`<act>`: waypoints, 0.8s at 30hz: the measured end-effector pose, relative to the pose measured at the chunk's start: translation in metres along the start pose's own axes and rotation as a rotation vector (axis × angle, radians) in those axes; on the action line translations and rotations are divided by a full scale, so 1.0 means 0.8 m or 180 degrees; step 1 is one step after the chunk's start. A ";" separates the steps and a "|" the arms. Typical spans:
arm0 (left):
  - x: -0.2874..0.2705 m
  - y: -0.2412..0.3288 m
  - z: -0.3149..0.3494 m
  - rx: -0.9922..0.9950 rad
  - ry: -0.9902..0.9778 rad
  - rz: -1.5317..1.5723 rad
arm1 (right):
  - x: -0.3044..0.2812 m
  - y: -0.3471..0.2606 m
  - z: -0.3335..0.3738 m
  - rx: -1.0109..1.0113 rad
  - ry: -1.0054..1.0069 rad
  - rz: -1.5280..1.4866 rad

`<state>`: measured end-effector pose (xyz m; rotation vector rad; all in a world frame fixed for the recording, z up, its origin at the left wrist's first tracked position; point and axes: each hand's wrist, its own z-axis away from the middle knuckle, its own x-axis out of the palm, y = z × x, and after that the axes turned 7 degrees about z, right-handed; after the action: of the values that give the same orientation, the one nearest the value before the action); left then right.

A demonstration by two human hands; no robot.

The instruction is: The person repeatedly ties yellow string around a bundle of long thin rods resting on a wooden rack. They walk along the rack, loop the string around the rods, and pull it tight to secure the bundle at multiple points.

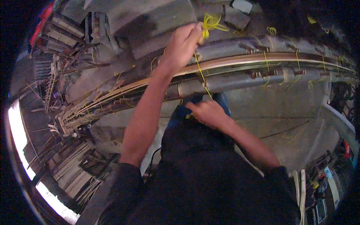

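My left hand [183,43] is closed at the far side of a long frame, with a loose bunch of yellow string [212,23] sticking out beyond its fingers. From beside that hand a yellow string [199,70] runs tight toward me, across the long thin wooden strips [228,62] lying along the frame. Its near end reaches my right hand [210,114], which is closed in front of my body. Part of the string inside each fist is hidden. Two long grey pipes form the frame; the near pipe [232,82] lies between my hands.
More yellow string loops [266,62] cross the strips to the right, beside short pegs [270,73] on the pipes. The strips converge at an end block [63,123] on the left. Stacked boards [73,168] lie at lower left, and a wooden rack [62,28] stands at upper left.
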<state>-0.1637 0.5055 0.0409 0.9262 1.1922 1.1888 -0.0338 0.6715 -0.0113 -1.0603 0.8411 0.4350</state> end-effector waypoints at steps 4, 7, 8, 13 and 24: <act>-0.009 -0.092 -0.076 -0.1263 -0.0210 0.0944 | -0.004 0.012 0.003 -0.0491 0.0301 0.0394; -0.062 -0.083 -0.066 -0.0526 -0.0694 0.0011 | -0.039 -0.038 0.037 -0.0416 0.0918 0.0019; -0.099 -0.084 -0.063 -0.0153 -0.0517 -0.0775 | -0.043 -0.052 0.032 -0.0254 0.0969 -0.0282; -0.206 -0.069 0.021 0.0402 0.0205 -0.1460 | 0.033 -0.101 -0.049 0.1167 0.0892 -0.2288; -0.141 -0.120 0.177 0.1089 0.0826 -0.1973 | -0.207 -0.182 -0.225 -0.1072 0.0484 0.0381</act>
<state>-0.0035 0.3869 -0.0076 0.5783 1.7704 0.6215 -0.1085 0.4583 0.1616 -1.3707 0.9916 0.6177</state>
